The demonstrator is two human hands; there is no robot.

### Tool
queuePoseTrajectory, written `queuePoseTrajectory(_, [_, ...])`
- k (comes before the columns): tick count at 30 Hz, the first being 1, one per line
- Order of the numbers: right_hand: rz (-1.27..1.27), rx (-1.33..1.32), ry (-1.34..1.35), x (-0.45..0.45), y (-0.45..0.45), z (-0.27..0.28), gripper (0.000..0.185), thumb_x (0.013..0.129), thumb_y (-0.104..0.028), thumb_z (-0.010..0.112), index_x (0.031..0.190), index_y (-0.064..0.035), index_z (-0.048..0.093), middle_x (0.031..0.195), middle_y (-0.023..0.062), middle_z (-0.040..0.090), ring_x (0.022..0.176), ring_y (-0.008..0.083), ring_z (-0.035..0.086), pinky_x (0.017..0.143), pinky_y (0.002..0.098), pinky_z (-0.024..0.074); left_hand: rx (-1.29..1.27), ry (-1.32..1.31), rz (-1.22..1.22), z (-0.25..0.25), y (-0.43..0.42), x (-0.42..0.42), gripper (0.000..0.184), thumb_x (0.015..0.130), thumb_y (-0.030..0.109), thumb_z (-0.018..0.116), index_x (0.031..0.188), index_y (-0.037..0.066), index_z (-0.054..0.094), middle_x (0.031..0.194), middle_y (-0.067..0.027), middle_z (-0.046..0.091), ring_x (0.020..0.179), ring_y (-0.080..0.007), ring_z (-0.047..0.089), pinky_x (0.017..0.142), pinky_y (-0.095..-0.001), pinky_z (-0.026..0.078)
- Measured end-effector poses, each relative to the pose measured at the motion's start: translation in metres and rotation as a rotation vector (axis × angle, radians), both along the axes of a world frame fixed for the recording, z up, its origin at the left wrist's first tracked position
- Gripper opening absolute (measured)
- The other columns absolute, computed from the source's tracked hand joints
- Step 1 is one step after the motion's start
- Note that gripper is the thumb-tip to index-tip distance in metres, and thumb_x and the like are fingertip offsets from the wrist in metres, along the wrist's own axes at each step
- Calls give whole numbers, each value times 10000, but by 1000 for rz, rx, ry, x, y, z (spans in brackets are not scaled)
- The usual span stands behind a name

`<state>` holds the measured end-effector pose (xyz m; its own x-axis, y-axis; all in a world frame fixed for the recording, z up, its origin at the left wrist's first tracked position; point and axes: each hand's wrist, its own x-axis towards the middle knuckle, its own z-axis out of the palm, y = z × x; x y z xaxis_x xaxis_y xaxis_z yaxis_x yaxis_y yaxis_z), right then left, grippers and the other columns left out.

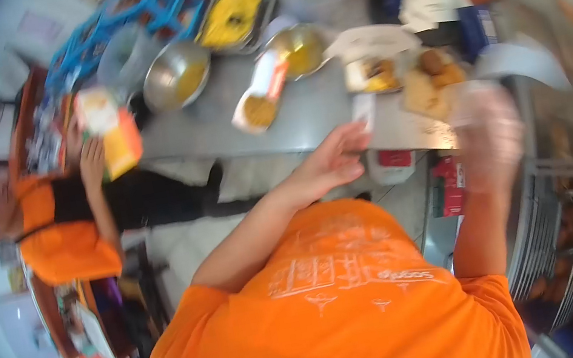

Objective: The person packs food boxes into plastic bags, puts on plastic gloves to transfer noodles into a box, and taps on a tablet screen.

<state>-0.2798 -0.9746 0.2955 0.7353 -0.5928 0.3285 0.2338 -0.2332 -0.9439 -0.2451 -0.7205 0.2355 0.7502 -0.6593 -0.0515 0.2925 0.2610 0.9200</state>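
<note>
Your left hand point(338, 160) is at the edge of the metal counter point(216, 126), fingers half-curled, tips at a white strip point(364, 110); grip cannot be determined. Your right hand point(489, 124) is blurred, finger state indeterminable, beside the fried food point(433, 67) on brown paper point(423, 95).

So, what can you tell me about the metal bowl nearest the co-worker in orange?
The bowl is round, shiny and silvery, apparently steel. Blurred yellow contents cover part of its inside. It sits mouth up on the grey counter, between a clear container and a dark tray of yellow food. Neither the left hand nor the right hand touches it.
</note>
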Motion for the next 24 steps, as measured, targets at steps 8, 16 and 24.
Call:
queuePoseTrajectory(8, [892, 522, 888, 43, 215, -140, 149, 917, -121, 657, 980, 12, 676, 895, 34, 662, 817, 109, 585, 744, 275, 486, 28, 468, 499, -53, 117, 43, 320, 984, 160, 551, 1273, 37, 487, 1133, -146, 641, 1027, -241, 635, 900, -378, 520])
queuePoseTrajectory(16, [1047, -209, 1014, 96, 296, -269, 241, 916, -178, 561, 1077, -47, 682, 1019, 128, 703, 871, 263, 657, 806, 326, 503, 648, 177, 728, -189, 228, 100, 272, 953, 137, 553, 1195, 15, 530, 1091, -172, 635, 1019, -290, 623, 894, -392, 489])
queuePoseTrajectory(24, [1169, -260, 1251, 125, 320, -237, 133, 908, -129, 512, 904, -60, 626, 765, 78, 617, 638, 217, 595, 553, 344, 500, 975, -1013, 110, -193, 268, 111, 514, 795, 200, 707, 1262, 77, 531, 1296, -136, 494, 1253, -340, 448, 1041, -497, 359])
